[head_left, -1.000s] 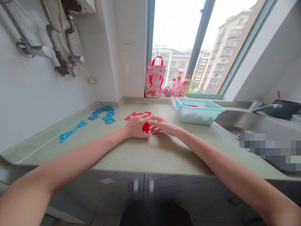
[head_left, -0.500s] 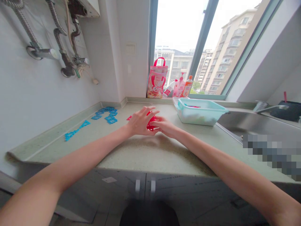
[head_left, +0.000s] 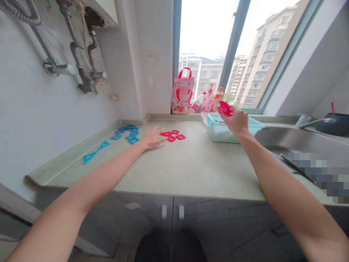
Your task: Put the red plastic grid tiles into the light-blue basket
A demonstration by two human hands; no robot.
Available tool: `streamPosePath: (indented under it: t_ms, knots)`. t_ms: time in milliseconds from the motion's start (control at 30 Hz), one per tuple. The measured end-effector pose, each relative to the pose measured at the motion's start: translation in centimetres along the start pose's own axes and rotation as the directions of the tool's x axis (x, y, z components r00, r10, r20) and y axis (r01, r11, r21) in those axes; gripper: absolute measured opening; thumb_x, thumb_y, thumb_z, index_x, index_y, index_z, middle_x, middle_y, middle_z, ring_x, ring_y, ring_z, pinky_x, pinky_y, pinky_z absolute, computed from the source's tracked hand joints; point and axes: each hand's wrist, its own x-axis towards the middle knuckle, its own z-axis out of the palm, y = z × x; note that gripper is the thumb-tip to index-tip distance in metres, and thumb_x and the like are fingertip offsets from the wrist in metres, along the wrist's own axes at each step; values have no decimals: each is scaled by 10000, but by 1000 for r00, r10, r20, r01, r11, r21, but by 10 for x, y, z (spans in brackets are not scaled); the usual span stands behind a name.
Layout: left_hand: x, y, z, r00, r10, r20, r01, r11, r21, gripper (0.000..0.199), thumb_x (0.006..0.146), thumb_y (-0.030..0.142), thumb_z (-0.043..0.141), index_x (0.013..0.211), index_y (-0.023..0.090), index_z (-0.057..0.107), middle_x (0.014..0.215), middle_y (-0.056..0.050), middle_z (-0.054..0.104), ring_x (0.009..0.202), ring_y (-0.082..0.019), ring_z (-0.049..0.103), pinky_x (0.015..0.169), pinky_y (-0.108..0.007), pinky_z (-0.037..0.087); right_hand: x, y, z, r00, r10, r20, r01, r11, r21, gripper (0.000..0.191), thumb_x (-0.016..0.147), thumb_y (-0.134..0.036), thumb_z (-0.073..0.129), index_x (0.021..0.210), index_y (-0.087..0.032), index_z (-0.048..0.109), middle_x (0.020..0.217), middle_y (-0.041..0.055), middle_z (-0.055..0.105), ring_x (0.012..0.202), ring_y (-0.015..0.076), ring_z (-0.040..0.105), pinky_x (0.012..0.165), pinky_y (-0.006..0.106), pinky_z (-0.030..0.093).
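Observation:
My right hand is closed round a clump of red snowflake-shaped plastic pieces, held up above the near side of a light green plastic basin. On the counter, a small group of red pieces lies flat. Just left of them rests my left hand, fingers spread and nothing in its grasp, its fingertips reaching the group's left edge. Farther left lie blue pieces joined in a curved shape and a separate narrow blue strip. The basin's contents are mostly hidden by its wall and my hand.
Behind the basin, a pink printed bag and several bottles stand on the window ledge. At the right is a steel sink with a tap. Pipes hang on the left wall above the counter.
My hands have moved apart. The right one went right and up with the red clump to the basin; the left one shifted left and opened flat, uncovering the red pieces on the counter.

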Motion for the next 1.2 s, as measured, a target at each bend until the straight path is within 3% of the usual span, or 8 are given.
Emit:
streamPosePath:
  t_ms: [133,333,500,633,767,967,1100,1200]
  knots:
    - [4,-1,3,983,-23,180,25,1000,-9,973,881,890,364,1691,364,243,1776,-143,169,1638,-411,136,1249,-728,153,6,33,-8,999,51,-9,-51,988,-143,347,867,-450,641,1152,-269,723,947,166,738,1144,503,669,994,706,426]
    - [7,-4,5,981,46,191,-45,999,-10,1016,871,918,349,1694,330,258,1767,-150,196,1633,-409,161,1272,-678,171,6,29,-23,990,142,18,-135,969,-208,338,854,-401,712,1101,-171,733,1012,257,709,1137,495,623,967,623,403]
    - [9,-2,8,972,105,212,-108,994,1,998,894,902,341,1703,328,228,1767,-160,195,1635,-383,173,1289,-628,172,-4,-21,-33,961,-224,-164,183,955,-232,423,962,-311,574,1350,-166,658,1378,237,646,1266,379,570,990,549,454]
    - [10,1,8,962,145,233,-144,989,-19,949,895,900,348,1693,401,224,1776,-115,185,1638,-391,156,1284,-656,156,-40,-63,10,850,-527,-16,524,847,-89,403,975,-268,585,1372,-238,647,1443,125,642,1313,332,559,1059,518,492]
    - [11,2,9,963,158,220,-152,988,-40,934,889,902,369,1682,421,251,1778,-94,187,1635,-403,158,1282,-664,149,-87,-88,75,695,-670,260,669,736,107,480,1003,-421,613,1449,-245,614,1646,158,454,1459,368,471,1232,643,303]
    - [11,5,12,979,110,170,-98,992,-73,823,962,844,271,1639,389,381,1749,-99,293,1615,-364,248,1276,-650,182,-88,-90,135,665,-389,637,338,918,207,697,1063,-622,423,1654,-256,379,1766,181,204,1604,388,269,1242,717,218]
    - [10,7,9,979,117,164,-107,992,-70,806,957,825,359,1617,364,417,1745,-80,311,1609,-344,266,1285,-597,212,-74,-93,156,519,-311,796,282,942,185,681,1097,-584,316,1691,-251,298,1767,153,222,1622,353,234,1269,682,181]
    - [11,9,7,981,100,168,-87,993,-82,804,944,810,421,1593,336,443,1732,-91,339,1595,-367,291,1279,-625,214,-78,-98,158,478,-321,818,295,936,194,617,1098,-541,336,1635,-253,433,1725,128,350,1608,356,271,1274,651,209]
